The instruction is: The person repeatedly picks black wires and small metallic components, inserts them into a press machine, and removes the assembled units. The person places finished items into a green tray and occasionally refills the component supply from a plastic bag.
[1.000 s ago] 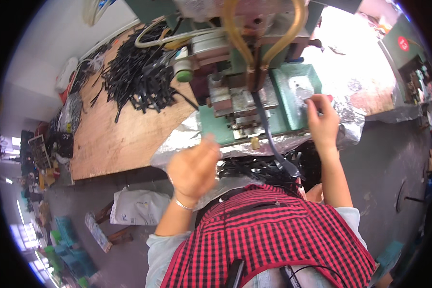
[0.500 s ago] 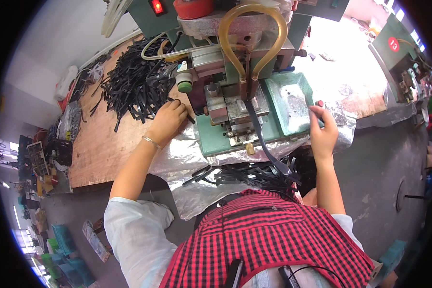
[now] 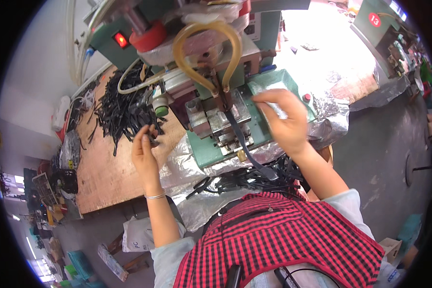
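A black strap point(image 3: 240, 136) hangs from the clamp of a green bench machine point(image 3: 211, 161), its flat end lying over the near edge. My right hand point(image 3: 288, 120) is over the machine's green tray point(image 3: 293, 79), right of the clamp. Its thumb and forefinger are drawn together; anything between them is too small to make out. Beside the pile of black straps point(image 3: 122, 108), my left hand point(image 3: 146, 156) has its fingers bent round a dark strap, of which only a short bit shows.
More black straps point(image 3: 245, 180) lie on silver foil at the table's front edge, against my checked apron. A yellow hose point(image 3: 177, 45) loops above the clamp. A green knob point(image 3: 162, 111) and a red button point(image 3: 306, 97) flank the machine. Another machine point(image 3: 377, 36) stands far right.
My right hand has moved left from the tray's outer edge toward the clamp. My left hand has drawn back from the machine's left side. The view has shifted.
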The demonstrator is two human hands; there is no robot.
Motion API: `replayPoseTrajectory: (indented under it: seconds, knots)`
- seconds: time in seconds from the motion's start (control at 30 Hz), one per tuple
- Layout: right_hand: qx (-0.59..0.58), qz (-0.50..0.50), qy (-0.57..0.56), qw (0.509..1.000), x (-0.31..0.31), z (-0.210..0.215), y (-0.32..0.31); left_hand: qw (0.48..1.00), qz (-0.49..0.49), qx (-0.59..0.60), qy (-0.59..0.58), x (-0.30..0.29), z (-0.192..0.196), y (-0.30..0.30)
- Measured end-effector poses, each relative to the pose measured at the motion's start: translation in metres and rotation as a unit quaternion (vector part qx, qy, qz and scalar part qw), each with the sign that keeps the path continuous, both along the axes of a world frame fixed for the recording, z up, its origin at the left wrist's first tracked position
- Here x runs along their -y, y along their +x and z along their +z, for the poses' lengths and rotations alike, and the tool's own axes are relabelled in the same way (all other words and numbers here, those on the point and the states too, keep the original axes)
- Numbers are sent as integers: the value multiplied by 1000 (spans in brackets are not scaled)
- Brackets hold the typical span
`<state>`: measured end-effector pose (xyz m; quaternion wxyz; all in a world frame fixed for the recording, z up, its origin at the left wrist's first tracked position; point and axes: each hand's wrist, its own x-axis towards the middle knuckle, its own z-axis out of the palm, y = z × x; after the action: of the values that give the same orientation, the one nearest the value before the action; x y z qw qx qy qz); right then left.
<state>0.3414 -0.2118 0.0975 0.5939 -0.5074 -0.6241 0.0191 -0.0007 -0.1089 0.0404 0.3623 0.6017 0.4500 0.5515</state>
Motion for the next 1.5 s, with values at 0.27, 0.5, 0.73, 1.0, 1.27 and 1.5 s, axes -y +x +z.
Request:
replayPoseTrajectory:
  seconds: [0.27, 0.5, 0.73, 1.0, 1.27, 1.5]
  knots:
    - [-283, 88, -65, 953, -22, -15, -49, 995, 87, 50, -30, 27, -15, 28]
    - [-372, 142, -89, 913, -19, 7, -58, 970, -15, 67, 235, 64, 73, 84]
    - [-284, 185, -126, 932, 10, 27, -48, 871, -105, -177, 446, 75, 63, 123]
    - [-257, -118, -96, 954, -17, -47, 73, 819, -140, -235, 504, 63, 55, 141]
    - [142, -221, -184, 947, -27, -67, 73, 832, -147, -227, 484, 64, 53, 138]
    - [228, -252, -196, 920, -50, -84, 67, 902, -126, -236, 339, 105, 48, 116]
